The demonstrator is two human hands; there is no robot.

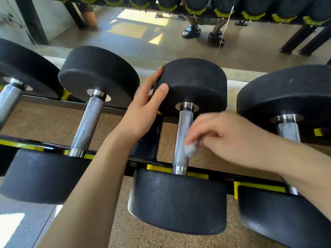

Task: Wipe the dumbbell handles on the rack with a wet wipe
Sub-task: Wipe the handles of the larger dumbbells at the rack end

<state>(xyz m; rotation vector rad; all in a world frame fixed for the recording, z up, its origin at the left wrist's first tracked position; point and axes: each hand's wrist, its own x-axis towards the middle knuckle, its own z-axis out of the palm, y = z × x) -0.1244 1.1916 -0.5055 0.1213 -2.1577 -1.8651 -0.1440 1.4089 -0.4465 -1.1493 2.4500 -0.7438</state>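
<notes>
Wiping is in hand on the third dumbbell from the left. Right hand holds a small balled wet wipe, greyish, pinched between the fingertips and pressed against the right side of the knurled handle, nearer its near end than its far end. The hand is motion-blurred, consistent with a rubbing stroke. Left hand rests on the left flank of that dumbbell's far head, fingers together and laid flat along the rubber, thumb on the facing edge; judged to be steadying the weight against rolling.

Dumbbell sits across the rack, its heads carried on black rails with yellow saddles. Neighbouring handle to the left and another handle to the right, partly hidden by the right forearm, show no visible moisture; whether either is already wiped cannot be told.

Next move, in my judgement: carry the wipe along the full knurled length up to the far collar and around the underside, then shift both hands to the next handle. Risk noted: the wipe is small and may slip on the coarse knurling.
</notes>
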